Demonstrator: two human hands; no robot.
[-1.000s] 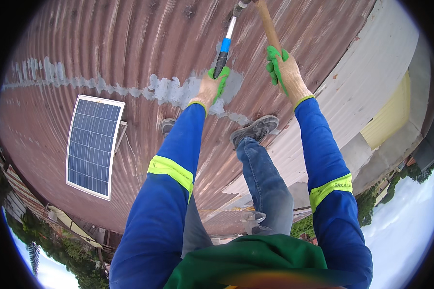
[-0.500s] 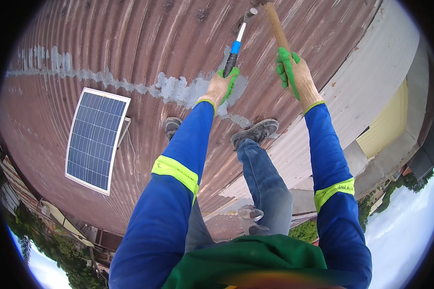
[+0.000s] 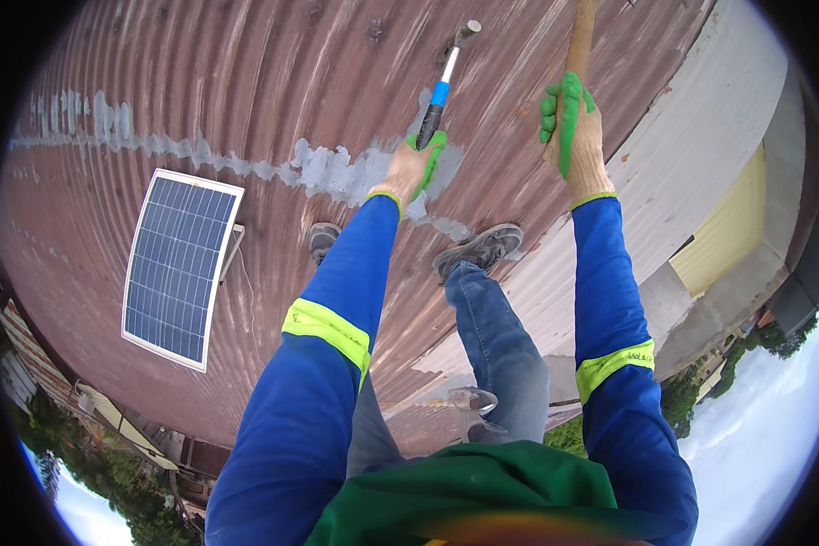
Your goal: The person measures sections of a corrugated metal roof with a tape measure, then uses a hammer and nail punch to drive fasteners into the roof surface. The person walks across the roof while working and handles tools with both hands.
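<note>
My left hand (image 3: 414,168), in a beige glove with green rubber on the fingers, is closed round the grip of a hammer (image 3: 439,94). The hammer has a black and blue grip and a bright metal shaft; its head is at or just above the brown corrugated metal roof (image 3: 273,55), exact contact unclear. In a matching glove, my right hand (image 3: 575,136) grips a thick wooden handle (image 3: 582,41). That handle points away from me past the top of the view, so whatever is at its far end is hidden.
A tilted solar panel (image 3: 180,268) stands on the roof at left, with a thin cable beside it. Grey sealant (image 3: 332,173) runs across the ridges. My shoes (image 3: 478,252) rest on the sheets. A pale sheet (image 3: 664,173) and the roof's edge lie right, with lower roofs and trees beyond.
My right hand has moved slightly away and the wooden handle has swung right, its far end leaving the view. The hammer in my left hand has barely shifted.
</note>
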